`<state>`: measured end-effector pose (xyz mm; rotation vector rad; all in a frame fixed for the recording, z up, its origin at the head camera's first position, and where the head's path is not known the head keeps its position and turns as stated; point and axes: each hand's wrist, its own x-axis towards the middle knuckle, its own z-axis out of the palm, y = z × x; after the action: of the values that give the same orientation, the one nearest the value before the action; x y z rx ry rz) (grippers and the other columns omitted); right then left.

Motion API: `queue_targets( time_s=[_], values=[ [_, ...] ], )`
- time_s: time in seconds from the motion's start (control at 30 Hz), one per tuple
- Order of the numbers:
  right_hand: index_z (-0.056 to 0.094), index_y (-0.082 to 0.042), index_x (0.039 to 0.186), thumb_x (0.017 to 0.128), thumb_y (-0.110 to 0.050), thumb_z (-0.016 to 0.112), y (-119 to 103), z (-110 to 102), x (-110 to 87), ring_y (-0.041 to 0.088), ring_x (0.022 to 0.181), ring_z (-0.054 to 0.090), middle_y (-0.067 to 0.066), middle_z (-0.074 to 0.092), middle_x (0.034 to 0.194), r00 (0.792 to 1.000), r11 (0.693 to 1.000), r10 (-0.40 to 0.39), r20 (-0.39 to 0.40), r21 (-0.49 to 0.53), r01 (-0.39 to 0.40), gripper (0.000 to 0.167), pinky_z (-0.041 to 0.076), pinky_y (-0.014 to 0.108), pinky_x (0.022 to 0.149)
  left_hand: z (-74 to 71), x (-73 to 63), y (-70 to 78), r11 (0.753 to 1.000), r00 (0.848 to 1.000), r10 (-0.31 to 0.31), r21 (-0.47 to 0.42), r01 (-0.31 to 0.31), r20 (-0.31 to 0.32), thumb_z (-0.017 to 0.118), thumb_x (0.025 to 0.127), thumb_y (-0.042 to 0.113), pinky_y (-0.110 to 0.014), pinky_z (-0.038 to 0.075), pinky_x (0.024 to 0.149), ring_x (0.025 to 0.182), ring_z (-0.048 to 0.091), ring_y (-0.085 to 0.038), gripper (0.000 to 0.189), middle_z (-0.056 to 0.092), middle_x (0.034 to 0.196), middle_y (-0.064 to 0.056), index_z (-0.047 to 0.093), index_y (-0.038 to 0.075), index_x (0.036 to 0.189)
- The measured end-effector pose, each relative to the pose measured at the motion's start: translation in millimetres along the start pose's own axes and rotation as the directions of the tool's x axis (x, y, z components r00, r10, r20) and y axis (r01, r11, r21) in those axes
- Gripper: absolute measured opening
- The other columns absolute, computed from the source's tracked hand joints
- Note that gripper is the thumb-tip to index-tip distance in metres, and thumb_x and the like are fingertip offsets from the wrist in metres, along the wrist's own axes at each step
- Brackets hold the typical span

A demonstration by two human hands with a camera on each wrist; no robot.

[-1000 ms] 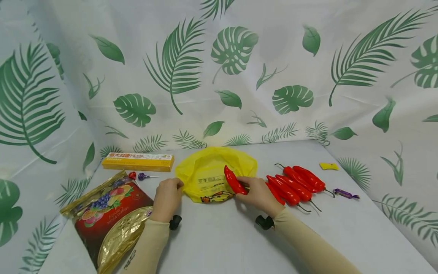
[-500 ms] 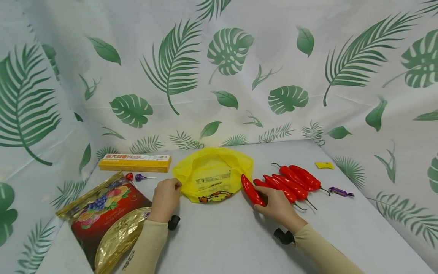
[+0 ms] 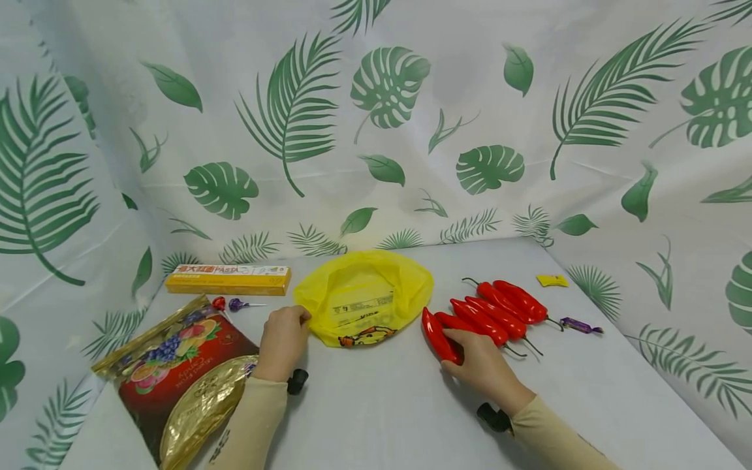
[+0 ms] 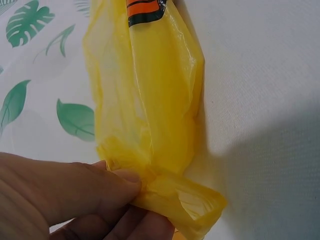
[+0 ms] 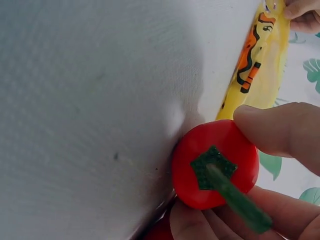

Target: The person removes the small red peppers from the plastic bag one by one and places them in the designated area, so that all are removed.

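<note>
My left hand (image 3: pixel 284 343) pinches the left edge of a yellow plastic bag (image 3: pixel 405 313), whose mouth gapes in the head view. In the left wrist view, thumb and fingers grip a gathered fold of the bag (image 4: pixel 165 100). To the right of the bag, my right hand (image 3: pixel 484 365) holds a red chili pepper (image 3: pixel 435 333) between thumb and fingers. Its green stem end faces the camera in the right wrist view, where the pepper (image 5: pixel 185 165) is close over the table. Several more red chili peppers (image 3: pixel 487 320) lie in a row just beyond that hand.
A red and gold candy bag (image 3: pixel 188 372) lies left, partly under the left forearm. Behind it are a pasta box (image 3: pixel 229 281), a red lollipop (image 3: pixel 219 303) and a purple lollipop (image 3: pixel 236 305). At right are a purple wrapped candy (image 3: pixel 581 326) and a small yellow packet (image 3: pixel 552 281).
My right hand has moved right and toward me with the chili pepper, from over the yellow bag to beside the other peppers. The left hand keeps its hold on the bag.
</note>
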<state>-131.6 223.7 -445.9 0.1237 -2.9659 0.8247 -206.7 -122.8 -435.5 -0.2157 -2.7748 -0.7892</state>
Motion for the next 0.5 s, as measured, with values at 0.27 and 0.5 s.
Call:
queue_targets(
  time_s=[0.27,0.5],
  values=[
    [0.068,-0.001,0.132,0.075,-0.017,0.093,-1,-1,-3.0,0.028,0.108,0.069,0.014,0.073,0.126,1.000,0.999,-0.028,-0.013,-0.047,0.027,0.063,0.064,0.046,0.088,-5.6,-6.3,8.1,0.999,0.997,-0.019,0.036,0.017,0.069,0.078,0.091,0.016,-0.049,0.061,0.088,0.098,0.072,-0.031,0.026,0.077,0.107,-0.016,0.076,0.000,0.111],
    [0.068,-0.002,0.132,0.075,-0.017,0.093,-5,-3,-5.0,0.028,0.109,0.069,0.013,0.074,0.126,0.999,0.998,-0.042,-0.027,-0.046,0.041,0.064,0.064,0.047,0.090,-18.3,-15.2,17.9,0.997,0.999,0.018,0.080,-0.022,0.045,0.078,0.092,0.027,-0.050,0.060,0.092,0.107,0.069,-0.032,0.033,0.075,0.115,-0.014,0.075,0.005,0.117]
  ],
)
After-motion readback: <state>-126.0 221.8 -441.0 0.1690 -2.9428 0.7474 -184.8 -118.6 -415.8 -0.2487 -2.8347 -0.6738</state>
